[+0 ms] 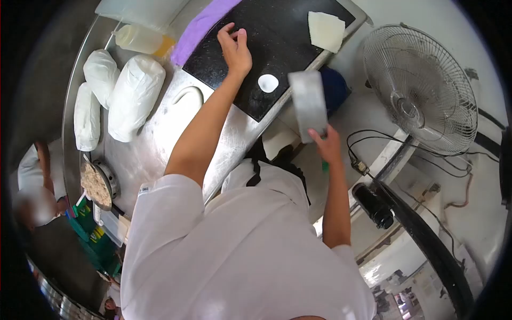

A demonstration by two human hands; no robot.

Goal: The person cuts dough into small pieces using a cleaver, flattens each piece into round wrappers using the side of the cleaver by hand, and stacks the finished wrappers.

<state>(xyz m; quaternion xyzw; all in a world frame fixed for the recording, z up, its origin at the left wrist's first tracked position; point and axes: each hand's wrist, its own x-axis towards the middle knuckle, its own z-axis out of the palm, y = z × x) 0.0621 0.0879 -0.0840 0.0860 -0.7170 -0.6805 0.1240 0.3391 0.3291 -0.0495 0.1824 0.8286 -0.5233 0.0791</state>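
Note:
My left hand (235, 52) hovers over the black board (277, 32) with its fingers loosely curled and apart, holding nothing. Near it on the board lies a small white dough round (268, 83). In my right hand (326, 145) is a cleaver (308, 104) with a broad rectangular metal blade, somewhat blurred. Its handle is hidden by my fingers. The blade is raised beside the board's right edge, apart from the dough.
A folded whitish cloth (326, 31) and purple cloth (200, 29) lie on the board. Left are wrapped white bundles (136, 98), a bottle of yellow liquid (141, 40) and a bowl of filling (96, 185). A fan (421, 82) stands right; another person (37, 170) is far left.

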